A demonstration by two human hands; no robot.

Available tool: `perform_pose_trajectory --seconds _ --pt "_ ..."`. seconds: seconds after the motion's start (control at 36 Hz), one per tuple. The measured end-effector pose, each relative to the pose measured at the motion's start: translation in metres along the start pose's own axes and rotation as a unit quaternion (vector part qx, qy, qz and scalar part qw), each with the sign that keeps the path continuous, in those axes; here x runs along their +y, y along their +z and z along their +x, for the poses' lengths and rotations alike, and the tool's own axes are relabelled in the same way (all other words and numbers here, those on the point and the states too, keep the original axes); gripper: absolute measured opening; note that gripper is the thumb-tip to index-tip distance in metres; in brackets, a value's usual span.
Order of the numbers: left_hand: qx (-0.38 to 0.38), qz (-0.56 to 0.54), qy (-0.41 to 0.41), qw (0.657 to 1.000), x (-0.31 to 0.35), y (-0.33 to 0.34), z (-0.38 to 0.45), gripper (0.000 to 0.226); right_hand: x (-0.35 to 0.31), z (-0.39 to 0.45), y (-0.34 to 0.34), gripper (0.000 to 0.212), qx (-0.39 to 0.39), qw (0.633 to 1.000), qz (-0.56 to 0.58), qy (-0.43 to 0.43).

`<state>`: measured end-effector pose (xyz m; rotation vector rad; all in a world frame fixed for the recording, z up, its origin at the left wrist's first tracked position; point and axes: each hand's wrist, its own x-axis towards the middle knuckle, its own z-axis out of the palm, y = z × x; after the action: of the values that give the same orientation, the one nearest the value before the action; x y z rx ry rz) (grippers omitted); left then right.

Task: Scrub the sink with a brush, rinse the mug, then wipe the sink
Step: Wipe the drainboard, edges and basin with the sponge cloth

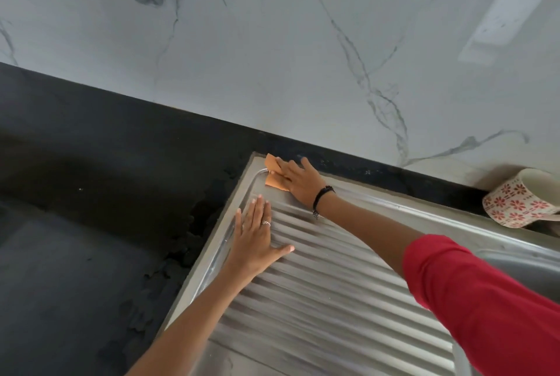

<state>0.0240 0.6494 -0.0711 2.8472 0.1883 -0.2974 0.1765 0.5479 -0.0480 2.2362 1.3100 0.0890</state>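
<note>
Head view: orange cloth (pixel 274 174), thin, soft, light, likely to bunch, pressed under flat right hand (pixel 300 180) fingers at sink drainboard (pixel 333 284) corner; best held mid-cloth; left hand (pixel 253 239) fingers spread, bracing nearby.

The right hand (pixel 298 180) lies flat on an orange cloth (pixel 274 175), pressing it into the far corner of the steel sink (pixel 333 300) drainboard — up at twelve o'clock. The left hand (pixel 256 236) rests palm-down, fingers straight, on the ridges toward seven o'clock of the cloth. Over at three o'clock a flowered mug (pixel 519 198) lies tipped on its side by the marble wall (pixel 272 42). Black countertop (pixel 91 193) spreads toward nine o'clock.
</note>
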Motion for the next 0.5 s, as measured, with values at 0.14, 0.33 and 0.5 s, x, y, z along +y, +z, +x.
perform_pose_trajectory --seconds 0.14,0.33,0.5 --pt "-0.015 0.009 0.003 1.000 0.015 0.004 0.001 0.106 0.001 -0.004 0.011 0.055 0.027 1.000 0.013 -0.010" --pt "-0.035 0.012 0.004 0.999 0.037 0.005 0.001 0.103 0.010 -0.013 0.016 0.054 -0.034 0.997 0.063 -0.021" --pt "-0.042 0.003 0.027 0.999 0.067 0.010 -0.001 0.100 0.019 -0.045 0.030 0.053 -0.042 0.996 0.080 0.002"
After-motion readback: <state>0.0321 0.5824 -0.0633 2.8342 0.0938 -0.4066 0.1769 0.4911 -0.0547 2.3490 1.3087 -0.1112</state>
